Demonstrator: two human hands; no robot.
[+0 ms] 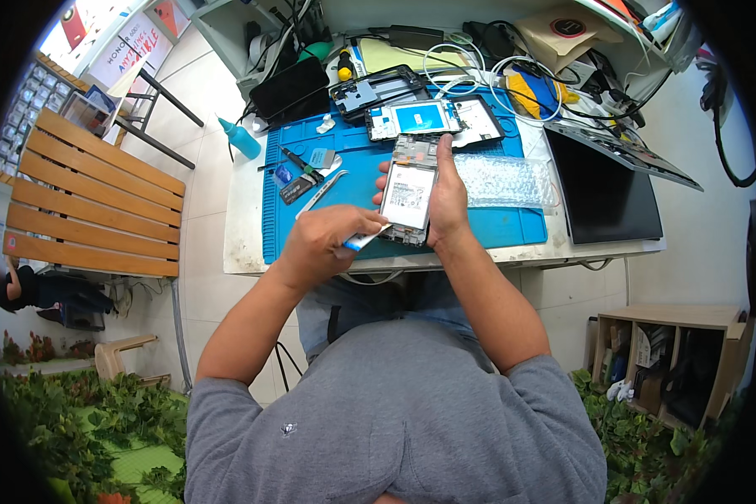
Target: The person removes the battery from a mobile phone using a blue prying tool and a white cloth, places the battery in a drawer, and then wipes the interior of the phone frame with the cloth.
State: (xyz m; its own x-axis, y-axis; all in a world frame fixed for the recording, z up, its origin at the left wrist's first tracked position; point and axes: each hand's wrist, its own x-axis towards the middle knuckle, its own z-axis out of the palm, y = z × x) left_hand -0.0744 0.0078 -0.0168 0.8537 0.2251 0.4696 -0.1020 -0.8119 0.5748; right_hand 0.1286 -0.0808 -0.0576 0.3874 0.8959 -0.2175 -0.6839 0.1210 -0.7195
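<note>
The person's right hand (451, 195) cradles an opened phone (409, 186) over the mat, thumb at 1 side and fingertips at the other, while the left hand's (323, 238) fingers pinch a blue-and-white strip (357, 242) near its lower end. Tweezers (320, 195) lie to the left, bubble wrap (506, 181) sits just right of the right hand, and a phone frame (380, 91) and blue bottle (242, 139) stand beyond. The blue mat (500, 227) covers much of a white table (244, 245), with a slatted bench (101, 195) left and a wooden cabinet (664, 316) right.
</note>
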